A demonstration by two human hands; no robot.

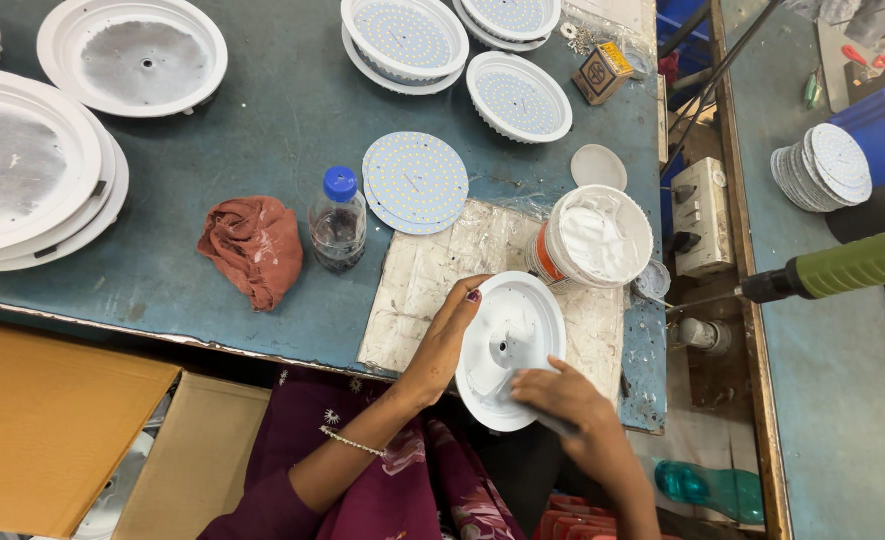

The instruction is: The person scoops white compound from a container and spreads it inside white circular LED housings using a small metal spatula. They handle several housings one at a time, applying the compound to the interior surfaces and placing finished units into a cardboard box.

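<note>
Left hand [450,335] curled loosely around the left rim of a white round housing [511,350], thumb and fingers steadying it on edge. Right hand [563,400] closed on the near part of the same housing, fingertips pressed to its inner face; whether anything small sits between those fingers, cannot tell. Housing tilted over the near edge of the table [213,290], half above a stained white mat [433,270], half above the lap.

Judging by how things lie: white smears already on the housing's inner face, so spreading looks part done. Open tub of white paste [595,238] just beyond, its lid [599,166] set apart. A stack of LED discs [416,183] waiting far of the mat, none yet in this housing. Finished-looking units with discs fitted [519,96] farther off; empty housings [133,55] stacked far left, so plenty left.

Room tight on the right: tub touching close, table edge and a socket block [701,215] just past it, a green-handled tool [843,265] reaching in. Left: water bottle [339,220] and red rag [253,248] near, open tabletop between them and the stacks.
</note>
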